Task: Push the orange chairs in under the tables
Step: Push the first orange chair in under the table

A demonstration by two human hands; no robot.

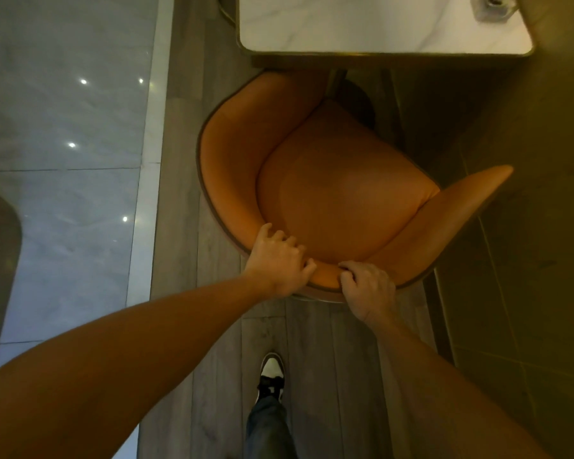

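Note:
An orange upholstered chair (pixel 332 190) with a curved back stands on the wood floor below me, turned at an angle. Its front reaches the near edge of a white marble table (pixel 362 28) with a gold rim. My left hand (pixel 279 260) grips the top of the chair's backrest, fingers curled over the rim. My right hand (pixel 367 288) grips the same rim just to the right, a short gap between the two hands. The table's gold pedestal (pixel 337 82) shows just beyond the seat.
A glossy pale marble floor strip (pixel 67 144) runs along the left, beside the grey wood planks. Darker tiles (pixel 527 226) lie to the right. A glass object (pixel 492 8) sits on the table's far right corner. My shoe (pixel 271 376) is behind the chair.

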